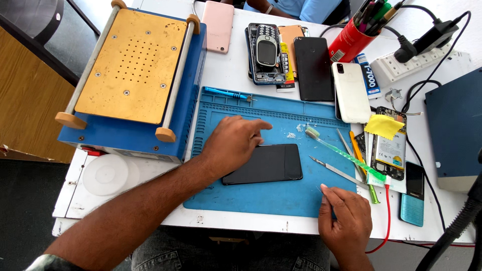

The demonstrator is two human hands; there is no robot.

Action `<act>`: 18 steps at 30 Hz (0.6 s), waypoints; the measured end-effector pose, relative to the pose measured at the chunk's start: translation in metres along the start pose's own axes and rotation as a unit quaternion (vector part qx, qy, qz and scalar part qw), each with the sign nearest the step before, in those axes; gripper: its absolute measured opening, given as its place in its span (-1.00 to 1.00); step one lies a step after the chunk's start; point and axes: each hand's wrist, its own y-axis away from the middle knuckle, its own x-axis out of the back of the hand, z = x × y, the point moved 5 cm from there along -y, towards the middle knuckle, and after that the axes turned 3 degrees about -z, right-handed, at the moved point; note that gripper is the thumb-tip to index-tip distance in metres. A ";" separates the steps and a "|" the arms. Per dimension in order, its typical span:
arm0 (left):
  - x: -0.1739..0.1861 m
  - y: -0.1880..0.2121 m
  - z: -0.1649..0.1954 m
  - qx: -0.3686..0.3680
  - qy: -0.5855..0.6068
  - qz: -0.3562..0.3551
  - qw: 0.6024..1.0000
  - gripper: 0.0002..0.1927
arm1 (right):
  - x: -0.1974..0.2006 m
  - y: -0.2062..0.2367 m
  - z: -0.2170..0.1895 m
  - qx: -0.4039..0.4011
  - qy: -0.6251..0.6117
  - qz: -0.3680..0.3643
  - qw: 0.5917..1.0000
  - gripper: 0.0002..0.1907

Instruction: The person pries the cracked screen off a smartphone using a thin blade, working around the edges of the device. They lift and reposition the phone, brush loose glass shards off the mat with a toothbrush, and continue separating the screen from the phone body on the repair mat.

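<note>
Black rectangular smartphone (263, 163) lies flat, face down, mid blue silicone work mat (281, 193) on the white tabletop (231, 70), long axis running left-right. Left hand (233, 143) is nearer: palm over the phone's left end, fingers spread and loose, index pointing right, gripping nothing. Right hand (346, 223) sits apart at the mat's lower-right edge, fingers curled, pinching what looks like a thin tool tip; can't tell for sure. Glossy, unmarked back.

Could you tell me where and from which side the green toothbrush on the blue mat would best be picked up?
Probably by the clear green handle of the toothbrush, mid-length, pinching its two long sides from above. It lies flat and diagonal on the blue mat, bristle head up-left. The metal tweezers lie close below it, so coming straight down seems safer. The right hand is nearest.
</note>
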 end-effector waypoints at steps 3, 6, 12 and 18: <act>0.003 0.002 -0.002 -0.042 -0.014 0.062 0.997 -0.69 | 0.001 0.000 0.000 0.000 -0.005 0.004 1.000 -0.78; 0.003 0.003 -0.005 -0.076 -0.023 0.100 0.992 -0.71 | -0.001 0.000 0.001 0.003 -0.007 0.001 1.000 -0.78; 0.000 0.005 -0.002 -0.130 -0.068 0.124 0.981 -0.75 | -0.002 0.001 0.003 -0.001 0.001 -0.006 1.000 -0.78; -0.011 0.006 0.006 -0.157 -0.099 0.056 0.981 -0.60 | 0.000 0.000 -0.001 -0.002 -0.006 0.005 1.000 -0.78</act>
